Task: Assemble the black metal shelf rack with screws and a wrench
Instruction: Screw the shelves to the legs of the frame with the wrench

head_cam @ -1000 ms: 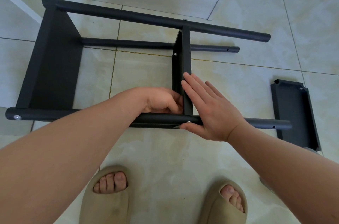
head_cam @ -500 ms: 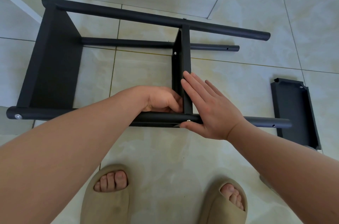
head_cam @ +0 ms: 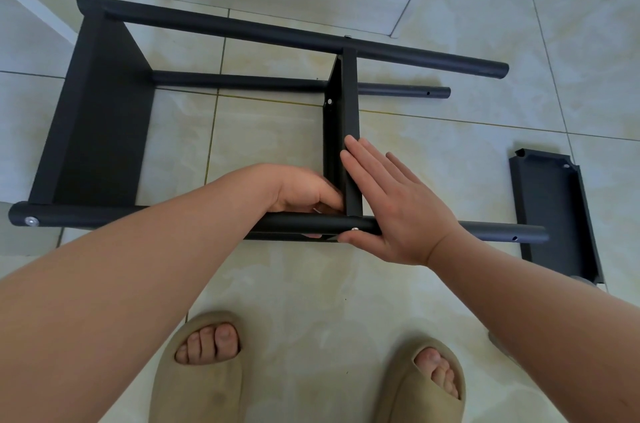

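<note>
- Head view: the black rack (head_cam: 277, 32) lies on its side on the tiled floor (head_cam: 450, 152). The joint in work is directly at the fingertips of both hands.
- The right hand (head_cam: 398, 211) is flat, with its fingers (head_cam: 367, 162) straight and close together, pressing on the right face of the middle shelf (head_cam: 349, 103). The thumb goes under the near pole (head_cam: 495, 231), and a screw (head_cam: 354, 229) sits in the pole just beside the thumb tip.
- The left hand (head_cam: 298, 188) is on the other side of this shelf, with its fingers curled into the corner where shelf and pole meet. Something pale shows below them, but it cannot be told whether they pinch a nut, a tool or nothing.
- Done, as it seems: the end shelf (head_cam: 100, 117), far to the left of the left fingers, is joined to the poles, with a screw head (head_cam: 32, 221) at the pole end. The middle shelf also carries a far screw (head_cam: 329, 101) beyond the fingertips.
- Left to do, by judgement: to tighten the joint at the thumb, then to mount the loose shelf (head_cam: 550, 211), which lies on the floor to the right of the right hand. The empty hole (head_cam: 515, 238) in the near pole, past the wrist, probably waits for it.
- No wrench is visible, and about half of the work seems to remain.
</note>
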A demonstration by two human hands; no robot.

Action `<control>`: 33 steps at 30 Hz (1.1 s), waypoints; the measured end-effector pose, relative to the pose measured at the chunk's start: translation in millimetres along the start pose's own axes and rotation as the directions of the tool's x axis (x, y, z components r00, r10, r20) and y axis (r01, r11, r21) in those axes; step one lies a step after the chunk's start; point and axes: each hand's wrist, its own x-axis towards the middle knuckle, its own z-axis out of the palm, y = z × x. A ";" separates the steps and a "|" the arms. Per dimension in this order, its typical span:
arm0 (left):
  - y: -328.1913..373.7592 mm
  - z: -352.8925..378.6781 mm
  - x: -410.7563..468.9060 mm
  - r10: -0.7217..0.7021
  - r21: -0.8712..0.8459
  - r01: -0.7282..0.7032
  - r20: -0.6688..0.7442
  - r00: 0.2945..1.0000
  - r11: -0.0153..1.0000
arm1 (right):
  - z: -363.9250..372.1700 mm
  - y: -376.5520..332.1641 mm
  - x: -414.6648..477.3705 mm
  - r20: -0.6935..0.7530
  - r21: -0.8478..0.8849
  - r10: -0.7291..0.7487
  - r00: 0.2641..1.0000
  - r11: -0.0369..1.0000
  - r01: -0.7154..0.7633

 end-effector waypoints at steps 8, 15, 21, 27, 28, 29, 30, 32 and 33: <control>-3.2 -1.4 1.5 0.091 -0.069 -0.091 0.002 0.996 0.993 | 0.6 -0.2 0.1 -0.011 0.003 -0.003 1.000 1.000 0.003; -3.7 -2.2 5.8 0.074 -0.161 -0.071 0.015 0.997 0.984 | 0.5 0.1 -0.1 -0.009 0.001 -0.001 1.000 1.000 0.001; -5.3 -3.4 5.5 0.076 -0.055 -0.076 -0.001 0.997 0.996 | 0.3 -0.3 0.0 -0.014 0.005 -0.003 1.000 1.000 0.003; -5.1 -3.3 5.2 0.107 -0.107 -0.102 0.047 0.993 0.989 | 0.0 -0.1 0.0 -0.004 0.000 0.000 1.000 1.000 0.000; -5.1 -3.2 5.1 0.112 -0.109 -0.106 0.054 0.992 0.988 | 0.1 -0.2 0.0 -0.007 0.002 0.000 1.000 1.000 0.000; -5.2 -3.1 5.4 0.112 -0.111 -0.105 0.054 0.992 0.988 | 0.0 -0.2 0.0 -0.009 0.004 0.000 1.000 1.000 0.000; -5.4 -3.0 6.0 0.104 -0.117 -0.098 0.050 0.993 0.988 | 0.1 -0.1 0.0 -0.011 0.006 -0.001 1.000 1.000 0.001; -5.1 -2.9 7.0 0.082 -0.129 -0.076 0.046 0.996 0.989 | 0.1 0.1 0.1 -0.009 0.005 -0.001 1.000 1.000 0.001; -5.1 -2.7 7.3 0.075 -0.122 -0.069 0.046 0.996 0.990 | 0.1 0.1 0.0 -0.009 0.004 -0.002 1.000 1.000 0.002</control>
